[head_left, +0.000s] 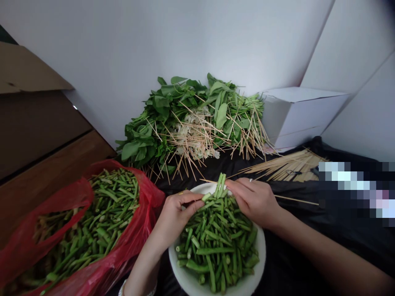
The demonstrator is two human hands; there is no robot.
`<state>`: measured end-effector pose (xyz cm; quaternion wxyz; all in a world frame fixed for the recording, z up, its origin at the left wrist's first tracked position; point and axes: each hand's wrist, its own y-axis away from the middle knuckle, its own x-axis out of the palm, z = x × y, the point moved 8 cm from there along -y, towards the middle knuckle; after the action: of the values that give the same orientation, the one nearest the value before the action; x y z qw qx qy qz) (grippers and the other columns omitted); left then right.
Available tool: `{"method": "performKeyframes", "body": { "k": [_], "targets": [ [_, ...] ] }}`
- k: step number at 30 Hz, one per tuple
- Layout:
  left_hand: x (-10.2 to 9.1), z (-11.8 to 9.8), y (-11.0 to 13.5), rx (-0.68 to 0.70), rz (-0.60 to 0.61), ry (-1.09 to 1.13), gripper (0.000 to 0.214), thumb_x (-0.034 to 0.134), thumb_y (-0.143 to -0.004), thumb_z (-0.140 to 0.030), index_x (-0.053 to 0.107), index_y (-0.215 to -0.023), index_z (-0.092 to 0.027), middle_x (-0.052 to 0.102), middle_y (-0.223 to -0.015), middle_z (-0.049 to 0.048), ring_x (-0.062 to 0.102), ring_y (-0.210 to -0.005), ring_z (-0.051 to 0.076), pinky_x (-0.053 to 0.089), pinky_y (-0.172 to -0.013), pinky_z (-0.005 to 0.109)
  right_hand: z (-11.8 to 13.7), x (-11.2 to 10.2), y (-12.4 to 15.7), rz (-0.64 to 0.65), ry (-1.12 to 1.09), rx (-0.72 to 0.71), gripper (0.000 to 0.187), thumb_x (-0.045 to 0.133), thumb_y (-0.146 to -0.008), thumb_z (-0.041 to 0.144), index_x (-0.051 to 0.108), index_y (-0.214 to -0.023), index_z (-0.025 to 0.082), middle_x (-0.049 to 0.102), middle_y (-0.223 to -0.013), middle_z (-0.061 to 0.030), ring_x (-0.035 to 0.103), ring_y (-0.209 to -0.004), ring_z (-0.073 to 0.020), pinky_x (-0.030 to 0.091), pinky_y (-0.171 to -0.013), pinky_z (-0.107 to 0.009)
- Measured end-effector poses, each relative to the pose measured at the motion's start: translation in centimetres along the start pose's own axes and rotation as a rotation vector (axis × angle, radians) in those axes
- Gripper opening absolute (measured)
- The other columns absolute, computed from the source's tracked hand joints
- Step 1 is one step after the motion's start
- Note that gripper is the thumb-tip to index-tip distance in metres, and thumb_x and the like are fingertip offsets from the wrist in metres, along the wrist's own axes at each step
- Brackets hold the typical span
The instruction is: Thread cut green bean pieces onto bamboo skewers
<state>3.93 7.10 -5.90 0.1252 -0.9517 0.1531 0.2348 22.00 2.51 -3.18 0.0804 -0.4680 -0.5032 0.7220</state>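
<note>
A white bowl point(257, 263) in front of me is heaped with cut green bean pieces point(217, 246). My left hand point(175, 213) hovers over the bowl's left rim, fingers pinched on a bean piece. My right hand point(254, 199) is at the bowl's far rim, closed on a thin bamboo skewer point(296, 200) carrying a few bean pieces point(219, 185) threaded side by side. The skewer's tip points left, toward my left hand's bean.
A red plastic bag point(77, 197) full of cut beans lies at the left. Skewered leafy greens point(191, 119) are piled against the wall. Loose bamboo skewers point(286, 166) lie on the black cloth point(308, 255), a white box point(296, 115) behind them. Brown cardboard point(37, 135) stands far left.
</note>
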Motion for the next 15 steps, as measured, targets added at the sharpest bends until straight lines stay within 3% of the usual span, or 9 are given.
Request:
{"method": "performKeyframes", "body": {
  "k": [5,10,15],
  "targets": [
    [-0.8,2.1,0.2,-0.269,-0.168,0.413,0.025,0.082,-0.067,-0.030,0.079,-0.088,-0.018,0.077,-0.076,0.0049,0.064,-0.064,0.014,0.051,-0.065,0.024,0.0,0.0,0.1,0.000,-0.017,-0.005,0.026,0.042,-0.093,0.010,0.066,-0.104,0.011,0.067,-0.077,-0.0051,0.061,-0.068,-0.0133,0.047,-0.065,-0.026],
    [-0.9,2.6,0.3,-0.330,-0.244,0.661,0.027,0.087,-0.060,-0.028,0.079,-0.084,-0.016,0.077,-0.077,0.0056,0.057,-0.056,0.007,0.047,-0.057,0.018,0.2,0.2,0.3,0.004,-0.030,-0.030,0.027,0.042,-0.092,0.010,0.066,-0.105,0.011,0.066,-0.077,-0.0047,0.061,-0.068,-0.0130,0.048,-0.063,-0.025],
    [-0.3,3.0,0.3,-0.378,-0.241,0.784,0.028,0.089,-0.057,-0.025,0.079,-0.081,-0.014,0.077,-0.077,0.0054,0.056,-0.055,0.005,0.046,-0.054,0.014,0.5,0.6,0.4,0.033,-0.021,-0.056,0.027,0.042,-0.092,0.009,0.066,-0.104,0.012,0.066,-0.076,-0.0039,0.060,-0.068,-0.0123,0.047,-0.063,-0.025]
  ]
}}
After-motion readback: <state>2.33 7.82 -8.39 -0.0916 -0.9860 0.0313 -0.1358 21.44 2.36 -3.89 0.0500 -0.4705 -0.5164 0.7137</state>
